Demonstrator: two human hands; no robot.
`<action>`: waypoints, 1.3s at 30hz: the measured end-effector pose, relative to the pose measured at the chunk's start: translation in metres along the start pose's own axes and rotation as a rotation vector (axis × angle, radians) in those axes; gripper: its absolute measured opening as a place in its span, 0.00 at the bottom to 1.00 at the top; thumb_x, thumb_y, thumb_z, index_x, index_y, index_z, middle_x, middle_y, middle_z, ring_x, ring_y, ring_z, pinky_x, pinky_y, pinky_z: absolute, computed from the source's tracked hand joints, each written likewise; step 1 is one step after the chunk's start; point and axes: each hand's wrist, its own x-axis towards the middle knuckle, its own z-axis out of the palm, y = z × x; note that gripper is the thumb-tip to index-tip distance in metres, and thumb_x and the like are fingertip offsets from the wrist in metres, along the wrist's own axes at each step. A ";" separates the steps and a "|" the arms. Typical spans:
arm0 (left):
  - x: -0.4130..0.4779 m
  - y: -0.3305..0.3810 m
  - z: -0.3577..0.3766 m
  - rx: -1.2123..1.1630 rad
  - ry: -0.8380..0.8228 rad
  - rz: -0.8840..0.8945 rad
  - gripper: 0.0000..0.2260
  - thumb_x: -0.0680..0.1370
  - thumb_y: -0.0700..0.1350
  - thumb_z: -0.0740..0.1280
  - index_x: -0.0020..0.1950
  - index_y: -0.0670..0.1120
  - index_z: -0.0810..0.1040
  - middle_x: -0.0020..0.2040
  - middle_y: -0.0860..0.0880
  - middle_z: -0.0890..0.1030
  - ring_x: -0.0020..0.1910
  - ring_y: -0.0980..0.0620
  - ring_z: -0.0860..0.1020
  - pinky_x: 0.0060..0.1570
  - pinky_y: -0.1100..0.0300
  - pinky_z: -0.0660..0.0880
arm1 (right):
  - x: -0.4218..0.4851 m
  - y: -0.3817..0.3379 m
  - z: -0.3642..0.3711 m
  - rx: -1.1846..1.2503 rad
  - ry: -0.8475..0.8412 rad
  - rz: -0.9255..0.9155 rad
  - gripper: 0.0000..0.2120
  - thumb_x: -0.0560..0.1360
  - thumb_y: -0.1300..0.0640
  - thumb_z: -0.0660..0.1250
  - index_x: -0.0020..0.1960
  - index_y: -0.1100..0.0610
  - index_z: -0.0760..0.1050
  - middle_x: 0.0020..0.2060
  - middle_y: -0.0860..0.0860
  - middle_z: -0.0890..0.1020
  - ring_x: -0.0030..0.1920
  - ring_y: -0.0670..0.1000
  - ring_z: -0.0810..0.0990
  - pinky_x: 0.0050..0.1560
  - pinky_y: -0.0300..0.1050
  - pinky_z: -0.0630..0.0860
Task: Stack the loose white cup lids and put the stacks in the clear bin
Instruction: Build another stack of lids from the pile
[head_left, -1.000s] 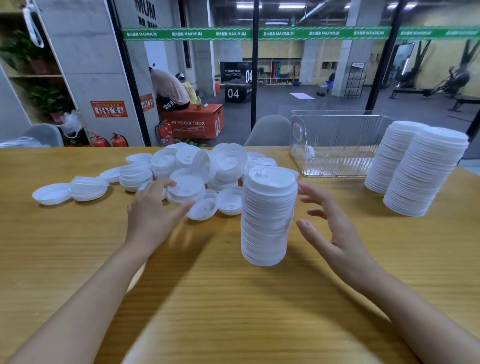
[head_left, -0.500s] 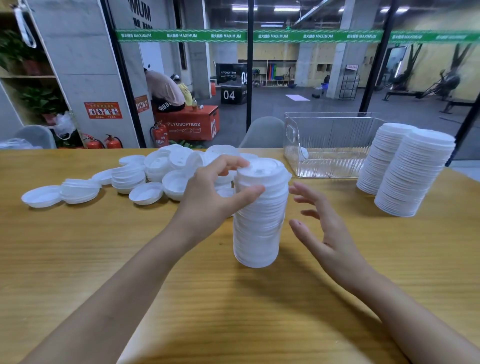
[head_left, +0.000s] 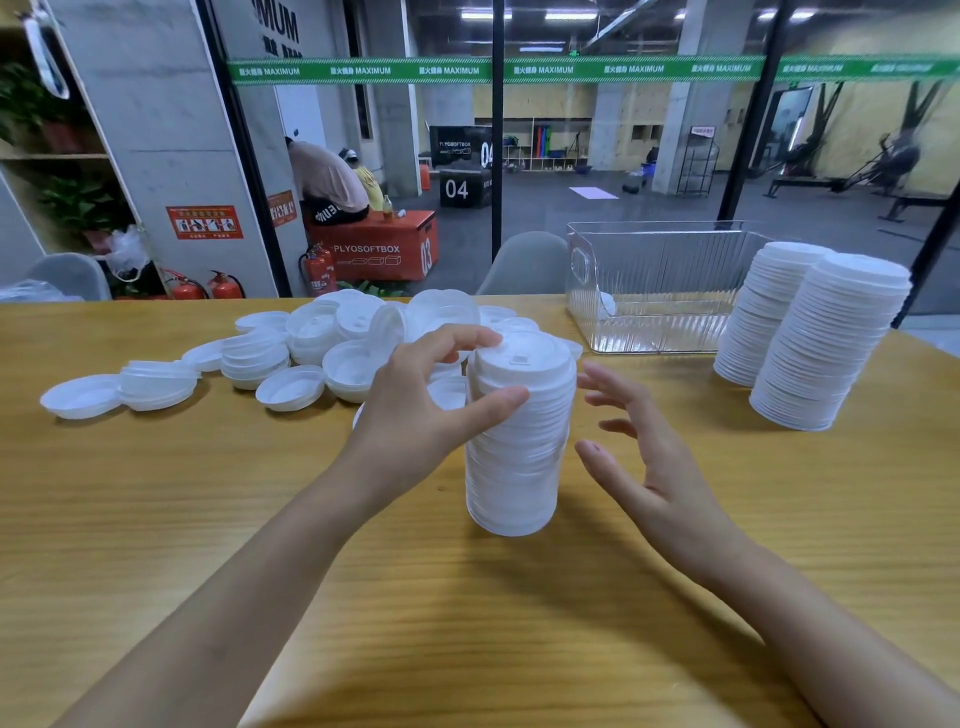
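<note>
A tall stack of white lids (head_left: 519, 447) stands upright on the wooden worktop (head_left: 156, 519), near the middle and close in front of the person. The left hand (head_left: 431, 400) grasps its upper part: the thumb presses against the near side just below the top, and the curled fingers (head_left: 475, 340) reach over the far left rim of the topmost lid. The right hand (head_left: 660, 467) is released, fingers spread and slightly bent, palm turned toward the stack; it hovers just beside the right flank, apart from the lids. Behind the left hand, the loose lids (head_left: 311, 353) lie scattered and in short piles across the left half of the worktop, some dome up and some hollow side up. The clear bin (head_left: 675, 332) sits behind and to the right of the held stack, well apart from both hands; a small white piece against its left wall may be a single lid, though the ribbed plastic blurs it. Two more tall stacks (head_left: 826, 348) stand side by side just right of the bin, touching each other.
</note>
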 end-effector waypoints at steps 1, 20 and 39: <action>0.000 0.000 0.000 -0.004 -0.003 0.000 0.25 0.62 0.69 0.68 0.58 0.63 0.77 0.58 0.66 0.77 0.61 0.65 0.72 0.52 0.75 0.65 | 0.000 0.000 0.000 -0.001 -0.001 0.000 0.24 0.78 0.44 0.61 0.73 0.44 0.62 0.67 0.41 0.73 0.67 0.51 0.72 0.63 0.43 0.71; 0.006 -0.118 -0.033 0.508 -0.084 -0.434 0.46 0.57 0.78 0.58 0.70 0.56 0.66 0.67 0.52 0.74 0.68 0.46 0.68 0.65 0.44 0.67 | 0.000 0.001 0.000 -0.028 -0.014 0.016 0.27 0.78 0.44 0.61 0.74 0.50 0.63 0.69 0.42 0.72 0.68 0.49 0.72 0.63 0.42 0.71; 0.014 -0.073 -0.027 0.151 0.134 -0.210 0.33 0.71 0.47 0.76 0.71 0.57 0.65 0.64 0.51 0.71 0.53 0.53 0.77 0.48 0.60 0.71 | 0.000 0.002 0.000 -0.023 -0.024 0.018 0.27 0.78 0.44 0.61 0.74 0.49 0.63 0.68 0.42 0.72 0.67 0.48 0.72 0.62 0.37 0.70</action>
